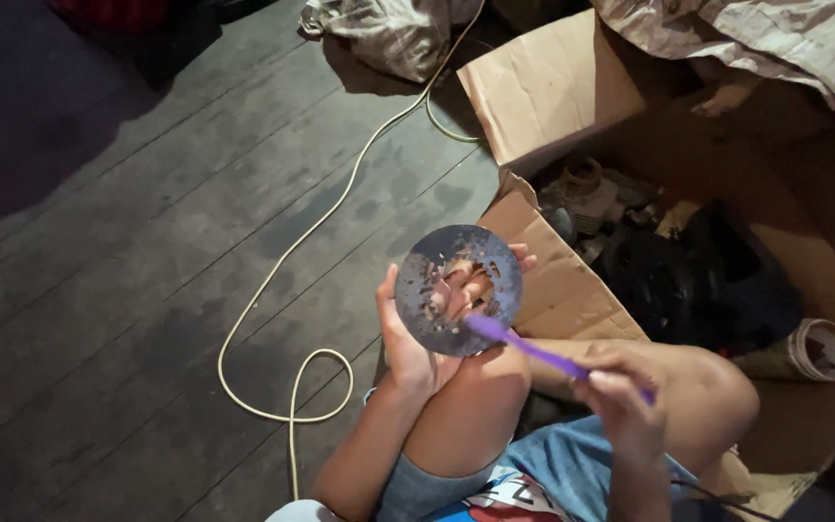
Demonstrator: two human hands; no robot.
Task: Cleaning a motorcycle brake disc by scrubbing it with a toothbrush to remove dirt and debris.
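The left hand [408,338] is clamped on a round, dark metal disc [457,290] with a cut-out middle, thumb along its left edge and fingertips showing through the hole and past its right rim. The disc is held upright above the person's bare knee [480,387], its face turned to the camera. The right hand [620,391] is closed around the handle of a purple toothbrush [538,350], whose head touches the disc's lower right face. Just right of the disc lies an open cardboard box [553,92], its near flap reaching behind the disc's rim. Inside the box, further right of the disc, sit dark machine parts [688,271] and a pale cylinder [814,350]. Left of the disc, a cream cable [287,261] runs over the dark plank floor [128,242] and loops below the disc's level. Crumpled cloth [388,34] lies well above the disc.
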